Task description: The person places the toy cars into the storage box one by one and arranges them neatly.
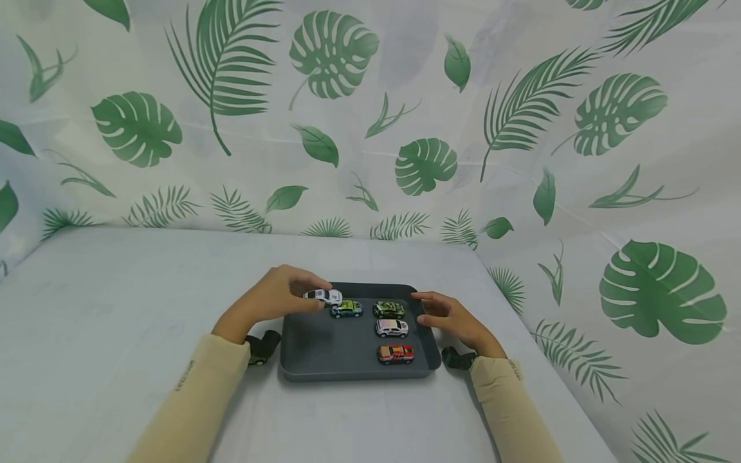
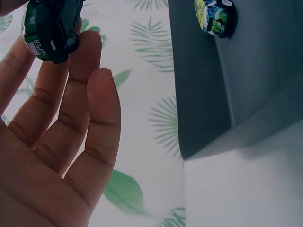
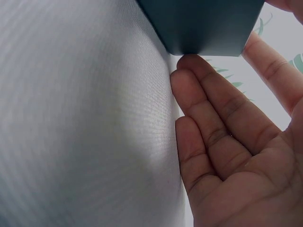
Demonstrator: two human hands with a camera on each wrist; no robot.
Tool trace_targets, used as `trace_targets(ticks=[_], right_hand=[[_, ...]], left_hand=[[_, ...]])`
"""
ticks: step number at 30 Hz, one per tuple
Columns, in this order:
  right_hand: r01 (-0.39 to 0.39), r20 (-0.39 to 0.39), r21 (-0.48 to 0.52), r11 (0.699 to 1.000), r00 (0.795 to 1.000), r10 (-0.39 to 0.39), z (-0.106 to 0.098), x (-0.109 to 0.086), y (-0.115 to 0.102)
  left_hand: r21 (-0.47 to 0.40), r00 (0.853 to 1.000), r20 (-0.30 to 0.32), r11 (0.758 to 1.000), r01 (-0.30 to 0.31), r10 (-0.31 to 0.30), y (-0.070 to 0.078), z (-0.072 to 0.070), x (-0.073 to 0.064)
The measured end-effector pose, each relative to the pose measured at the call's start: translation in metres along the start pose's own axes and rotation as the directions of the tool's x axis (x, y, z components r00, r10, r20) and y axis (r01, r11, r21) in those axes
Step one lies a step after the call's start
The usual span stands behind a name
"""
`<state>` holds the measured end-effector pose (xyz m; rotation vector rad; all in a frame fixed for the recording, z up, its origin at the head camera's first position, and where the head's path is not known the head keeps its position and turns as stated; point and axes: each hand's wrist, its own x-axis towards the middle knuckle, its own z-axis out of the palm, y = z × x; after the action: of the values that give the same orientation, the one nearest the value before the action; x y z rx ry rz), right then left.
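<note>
A white toy car (image 1: 327,296) is pinched between the thumb and fingers of my left hand (image 1: 274,298), above the back left part of the grey tray (image 1: 324,372). The left wrist view shows the car's shaded side (image 2: 51,29), with SUPER lettering; the lower fingers stay extended. Just beyond that car sits a blue-green patterned toy car (image 1: 347,309) in the tray. My right hand (image 1: 454,316) rests at the tray's right side, thumb and index at the rim. Its other fingers (image 3: 191,139) lie loosely beside the tray's outer wall (image 3: 206,28), holding nothing.
Along the tray's right half stand a green camouflage toy car (image 1: 388,310), a white-and-pink toy car (image 1: 392,328) and a red-orange toy car (image 1: 395,354). The tray lies on a white-covered table (image 1: 145,283). Behind hangs a leaf-print cloth (image 1: 370,180).
</note>
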<state>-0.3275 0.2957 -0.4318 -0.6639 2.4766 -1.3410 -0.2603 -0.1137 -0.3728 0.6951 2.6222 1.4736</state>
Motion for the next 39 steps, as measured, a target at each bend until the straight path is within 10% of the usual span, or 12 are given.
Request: trace_targets(ticks=[39], right_hand=[[0.001,0.006,0.010,1.000,1.000,-0.001,0.000,0.000,0.001]], left_hand=[[0.002,1.000,0.003,1.000,0.004,-0.004,-0.002,0.028,0.023]])
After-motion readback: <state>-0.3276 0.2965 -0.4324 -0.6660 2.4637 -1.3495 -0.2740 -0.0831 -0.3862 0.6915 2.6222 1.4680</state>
